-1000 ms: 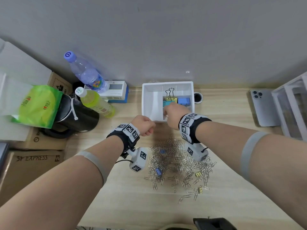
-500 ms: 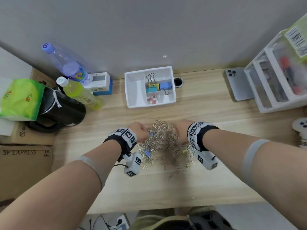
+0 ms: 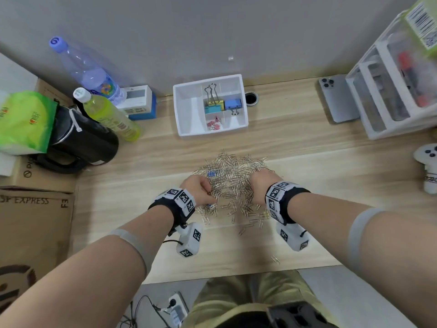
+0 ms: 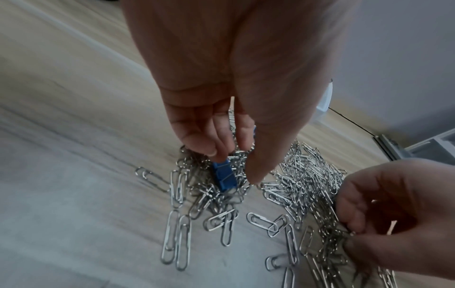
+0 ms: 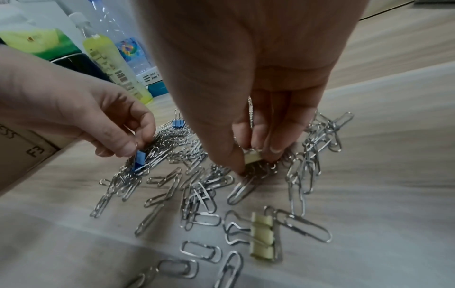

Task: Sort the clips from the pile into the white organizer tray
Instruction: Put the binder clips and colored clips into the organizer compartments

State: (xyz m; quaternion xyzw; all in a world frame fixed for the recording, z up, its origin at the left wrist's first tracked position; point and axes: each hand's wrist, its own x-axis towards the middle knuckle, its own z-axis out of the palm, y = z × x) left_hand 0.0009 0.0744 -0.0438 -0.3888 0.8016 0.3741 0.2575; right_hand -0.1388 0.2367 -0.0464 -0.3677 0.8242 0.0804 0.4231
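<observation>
A pile of silver paper clips lies on the wooden table, nearer to me than the white organizer tray. My left hand pinches a small blue binder clip by its wire handle at the pile's left side. At the pile's right side my right hand pinches a pale yellow binder clip between thumb and fingers. Another yellow binder clip and another blue one lie loose in the pile. The tray holds larger teal, yellow and blue binder clips and a few small pink ones.
Two bottles, a black kettle and cardboard boxes crowd the left. A phone, a white drawer unit and a white controller sit on the right. The table's front edge is close.
My right hand has left the tray and come back to the pile. The left hand has moved onto the pile too. Each now pinches a binder clip.
</observation>
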